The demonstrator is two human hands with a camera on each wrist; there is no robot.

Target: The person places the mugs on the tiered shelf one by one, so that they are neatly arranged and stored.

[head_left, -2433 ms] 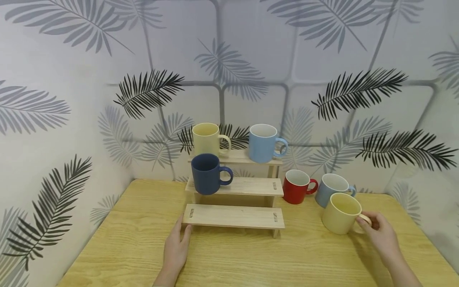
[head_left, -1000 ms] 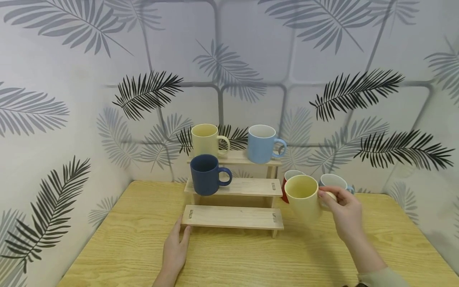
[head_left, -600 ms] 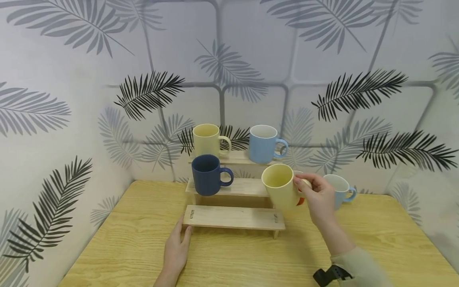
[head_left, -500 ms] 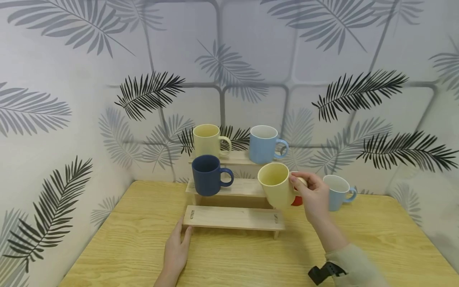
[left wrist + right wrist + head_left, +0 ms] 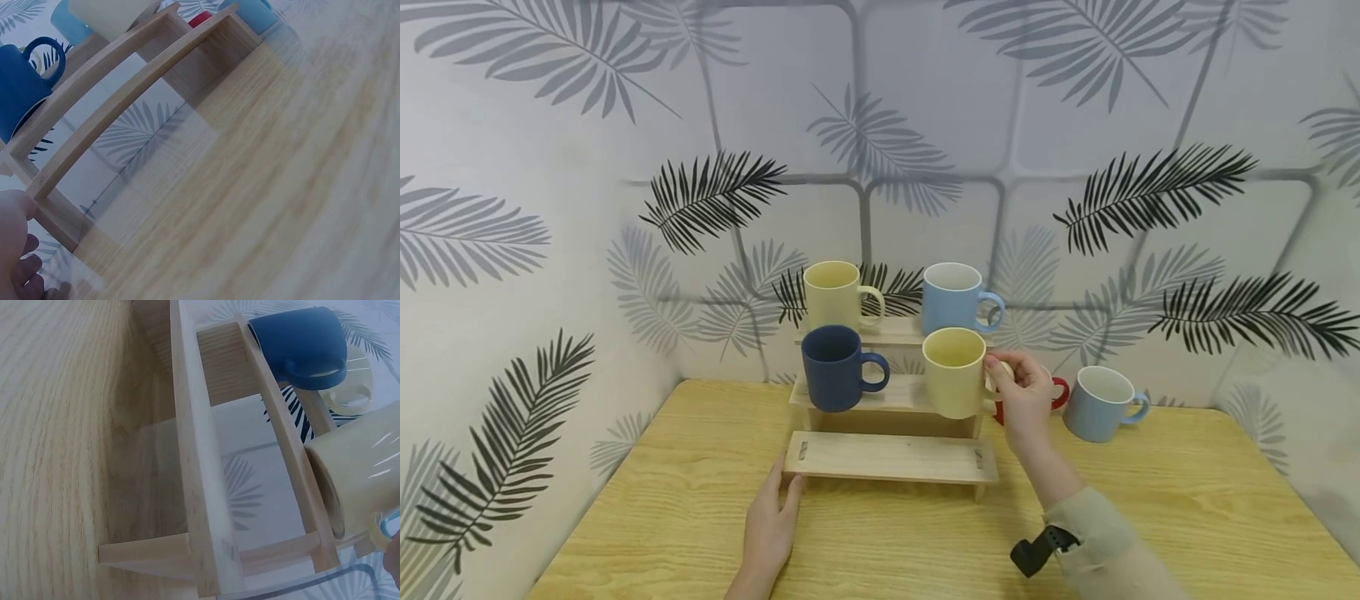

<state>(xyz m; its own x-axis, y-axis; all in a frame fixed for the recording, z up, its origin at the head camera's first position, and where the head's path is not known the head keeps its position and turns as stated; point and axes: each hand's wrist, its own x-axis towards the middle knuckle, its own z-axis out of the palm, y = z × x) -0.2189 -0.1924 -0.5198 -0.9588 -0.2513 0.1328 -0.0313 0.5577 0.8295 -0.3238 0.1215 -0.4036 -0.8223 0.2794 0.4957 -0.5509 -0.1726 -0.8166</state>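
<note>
A three-step wooden display rack (image 5: 891, 457) stands on the table. My left hand (image 5: 769, 527) holds the left end of its lowest step, thumb at the front edge. With my right hand (image 5: 1024, 398) I pinch the handle of a pale yellow mug (image 5: 953, 379), upright at the right of the middle step. In the right wrist view, the base of this yellow mug (image 5: 359, 469) is at that step's edge; whether it rests fully there I cannot tell. A dark blue mug (image 5: 832, 371) sits on the left of the middle step.
On the top step stand another pale yellow mug (image 5: 832, 293) and a light blue mug (image 5: 951, 298). Right of the rack, on the table (image 5: 1172, 508), are a light blue mug (image 5: 1097, 406) and a red mug (image 5: 1060, 393), mostly hidden behind my right hand.
My right hand has lifted the yellow mug off the table at the right and carried it left to the middle step, righting its tilt. The left hand stays at the rack.
</note>
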